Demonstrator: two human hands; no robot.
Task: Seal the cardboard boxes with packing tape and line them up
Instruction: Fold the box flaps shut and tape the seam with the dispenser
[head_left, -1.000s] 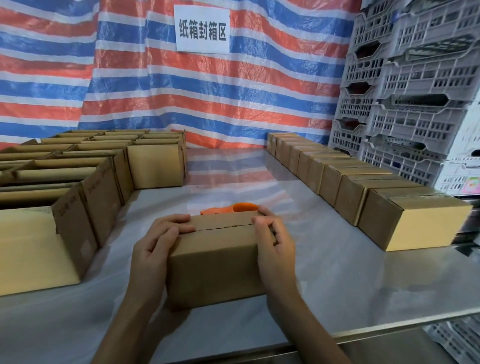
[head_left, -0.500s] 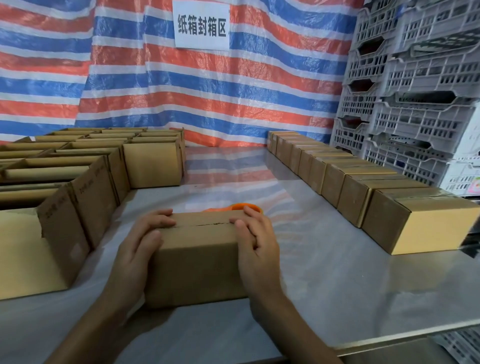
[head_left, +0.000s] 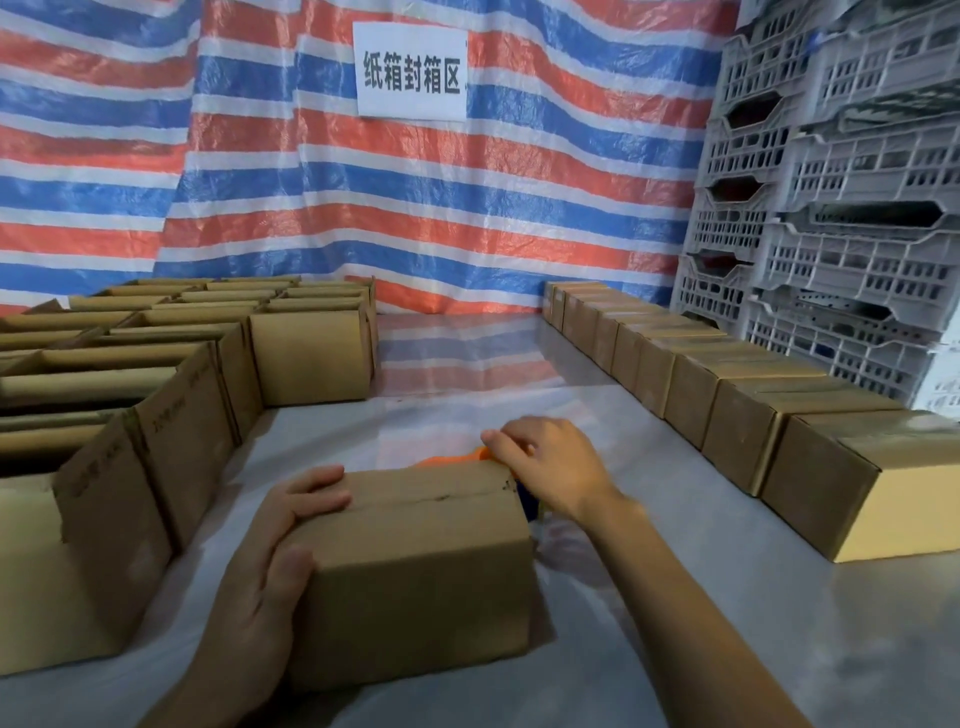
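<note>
1. The left forearm comes in from 7 o'clock, and the left hand (head_left: 265, 587) lies against the 9 o'clock end of the cardboard box (head_left: 426, 577).
2. Its fingers (head_left: 317, 493) bend over the top edge of the box and lie flat on the top flap. The thumb (head_left: 291, 569) presses on the near face, so this hand holds the box by its corner.
3. The right forearm enters from 5 o'clock and passes the 3 o'clock end of the box. The right hand (head_left: 556, 462) is behind the box, at about 1 o'clock from it, with its back turned up.
4. Its fingers are curled down and grip the orange tape dispenser (head_left: 447, 461), which is mostly hidden behind the box.
5. The box stands on the table (head_left: 675, 597) at 6 o'clock, close to the near edge. Its top flaps are folded shut, and the seam between them is bare.
6. Open boxes (head_left: 171, 447) stand packed together at 9 o'clock.
7. A row of closed boxes (head_left: 737, 410) runs from 3 o'clock toward 1 o'clock, each touching the next.
</note>
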